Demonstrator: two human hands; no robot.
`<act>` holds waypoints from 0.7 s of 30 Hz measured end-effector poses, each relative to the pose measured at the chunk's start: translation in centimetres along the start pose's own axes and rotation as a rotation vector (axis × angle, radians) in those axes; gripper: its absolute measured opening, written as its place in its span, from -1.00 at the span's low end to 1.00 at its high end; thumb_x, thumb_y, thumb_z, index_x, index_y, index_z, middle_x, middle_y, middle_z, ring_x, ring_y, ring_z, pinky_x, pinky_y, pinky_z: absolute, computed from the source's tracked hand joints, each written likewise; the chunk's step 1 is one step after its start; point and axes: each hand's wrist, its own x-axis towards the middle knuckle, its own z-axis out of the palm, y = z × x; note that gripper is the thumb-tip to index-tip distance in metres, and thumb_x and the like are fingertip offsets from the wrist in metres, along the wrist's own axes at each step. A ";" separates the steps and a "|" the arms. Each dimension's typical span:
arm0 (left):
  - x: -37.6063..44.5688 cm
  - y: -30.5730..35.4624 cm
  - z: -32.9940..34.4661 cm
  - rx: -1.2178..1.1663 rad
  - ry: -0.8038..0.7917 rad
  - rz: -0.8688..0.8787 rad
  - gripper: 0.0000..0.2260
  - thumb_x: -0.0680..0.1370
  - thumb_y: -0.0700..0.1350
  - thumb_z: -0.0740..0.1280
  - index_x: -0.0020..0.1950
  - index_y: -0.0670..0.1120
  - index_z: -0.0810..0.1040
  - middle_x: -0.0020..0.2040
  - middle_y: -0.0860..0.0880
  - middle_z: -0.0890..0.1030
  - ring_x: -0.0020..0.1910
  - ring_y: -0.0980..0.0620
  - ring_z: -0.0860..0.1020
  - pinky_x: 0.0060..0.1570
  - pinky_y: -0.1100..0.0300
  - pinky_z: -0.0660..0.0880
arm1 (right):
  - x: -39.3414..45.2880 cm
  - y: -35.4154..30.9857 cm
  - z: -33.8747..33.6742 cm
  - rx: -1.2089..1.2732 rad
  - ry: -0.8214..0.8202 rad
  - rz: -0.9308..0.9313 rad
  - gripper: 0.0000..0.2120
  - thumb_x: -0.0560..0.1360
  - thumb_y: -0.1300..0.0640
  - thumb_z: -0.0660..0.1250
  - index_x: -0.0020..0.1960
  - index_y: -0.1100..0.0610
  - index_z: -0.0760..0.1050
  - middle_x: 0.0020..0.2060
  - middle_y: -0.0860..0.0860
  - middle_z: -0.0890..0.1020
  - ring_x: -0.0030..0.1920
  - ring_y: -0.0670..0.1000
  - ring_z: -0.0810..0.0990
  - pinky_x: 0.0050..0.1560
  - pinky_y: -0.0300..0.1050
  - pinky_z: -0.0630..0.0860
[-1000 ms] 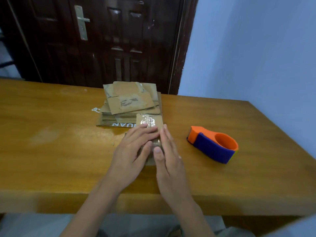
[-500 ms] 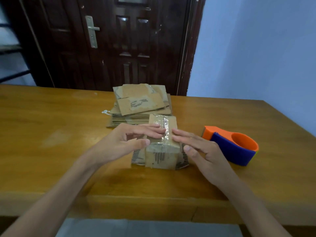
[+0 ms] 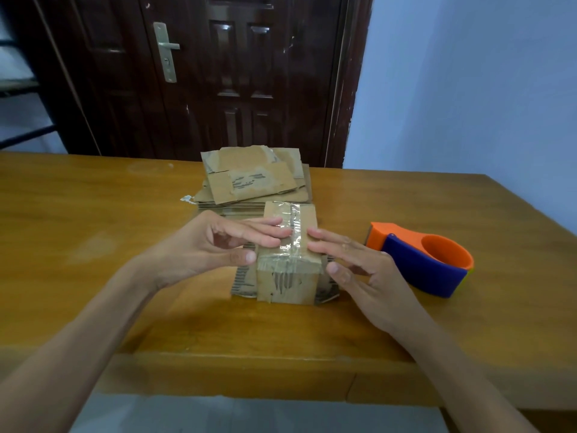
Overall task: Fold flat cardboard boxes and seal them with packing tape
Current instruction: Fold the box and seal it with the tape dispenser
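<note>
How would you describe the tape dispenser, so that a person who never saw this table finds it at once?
Look at the wooden table in front of the dark door. Near its middle a small taped box stands between two hands; to the right of the right hand lies the tape dispenser. It is the only bright plastic thing there, orange and blue, while everything near it is brown cardboard.

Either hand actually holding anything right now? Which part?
Nothing gripped. Left hand lays straight fingers on the taped top of the small box; right hand touches its right top edge with straight fingers. Tape dispenser sits untouched on the table.
</note>
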 end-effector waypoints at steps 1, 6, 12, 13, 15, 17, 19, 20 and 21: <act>0.0 0.0 0.0 -0.005 0.001 -0.003 -0.68 0.56 -0.28 0.44 0.32 -0.17 0.65 0.42 0.05 0.61 0.55 0.17 0.38 0.49 0.23 0.36 | 0.0 0.0 0.0 0.012 0.003 0.011 -0.66 0.66 0.03 0.27 0.42 -0.04 0.56 0.47 -0.22 0.50 0.48 -0.17 0.45 0.26 -0.15 0.59; -0.1 -0.1 0.3 -0.030 0.030 0.001 -0.67 0.53 -0.28 0.46 0.30 -0.18 0.66 0.38 0.05 0.64 0.53 0.18 0.41 0.48 0.25 0.37 | 0.2 -0.4 0.1 0.036 0.049 0.037 -0.67 0.62 0.04 0.35 0.37 0.00 0.61 0.41 -0.24 0.55 0.44 -0.21 0.48 0.22 -0.29 0.55; 0.0 -0.4 0.9 -0.067 0.096 0.014 -0.66 0.47 -0.31 0.50 0.25 -0.20 0.68 0.31 0.04 0.68 0.48 0.17 0.47 0.43 0.28 0.41 | 0.3 -0.5 0.3 0.066 0.072 0.044 -0.66 0.57 0.01 0.42 0.33 -0.04 0.62 0.38 -0.26 0.58 0.43 -0.19 0.50 0.17 -0.28 0.59; 0.0 -0.4 1.0 -0.068 0.105 0.018 -0.66 0.47 -0.30 0.50 0.24 -0.19 0.69 0.31 0.04 0.69 0.48 0.16 0.48 0.44 0.26 0.41 | 0.4 -0.5 0.4 0.068 0.079 0.043 -0.66 0.56 0.01 0.43 0.32 -0.04 0.63 0.38 -0.26 0.58 0.42 -0.18 0.51 0.16 -0.26 0.60; -0.1 -0.5 1.2 -0.054 0.128 0.030 -0.68 0.46 -0.30 0.52 0.21 -0.16 0.70 0.29 0.05 0.69 0.46 0.14 0.50 0.45 0.23 0.41 | 0.4 -0.7 0.4 0.068 0.093 0.038 -0.65 0.54 0.00 0.44 0.32 -0.03 0.63 0.37 -0.24 0.59 0.41 -0.18 0.53 0.14 -0.23 0.62; -0.2 -0.7 1.7 -0.021 0.177 0.053 -0.70 0.46 -0.30 0.53 0.18 -0.15 0.71 0.27 0.06 0.71 0.44 0.13 0.52 0.46 0.17 0.44 | 0.4 -0.9 0.4 0.060 0.112 0.027 -0.65 0.53 0.02 0.45 0.31 0.00 0.64 0.36 -0.21 0.61 0.38 -0.17 0.55 0.10 -0.24 0.64; -0.4 -1.1 2.6 0.032 0.256 0.081 -0.71 0.46 -0.32 0.54 0.16 -0.12 0.72 0.25 0.09 0.71 0.43 0.12 0.54 0.48 0.04 0.44 | 0.5 -1.1 0.8 0.042 0.145 0.007 -0.67 0.52 0.09 0.49 0.28 0.04 0.66 0.35 -0.16 0.63 0.36 -0.16 0.57 0.11 -0.19 0.66; -0.5 -1.3 3.1 0.069 0.297 0.094 -0.71 0.46 -0.31 0.54 0.15 -0.10 0.72 0.25 0.11 0.71 0.43 0.13 0.54 0.48 -0.01 0.43 | 0.5 -1.1 1.0 0.023 0.167 -0.006 -0.68 0.52 0.14 0.50 0.27 0.06 0.67 0.34 -0.14 0.64 0.36 -0.15 0.58 0.14 -0.14 0.66; -0.6 -1.4 3.7 0.109 0.335 0.110 -0.71 0.46 -0.29 0.55 0.15 -0.08 0.71 0.25 0.14 0.71 0.42 0.15 0.54 0.48 -0.04 0.43 | 0.6 -1.1 1.4 0.000 0.189 -0.019 -0.69 0.51 0.18 0.49 0.25 0.09 0.67 0.32 -0.11 0.65 0.36 -0.14 0.58 0.17 -0.09 0.66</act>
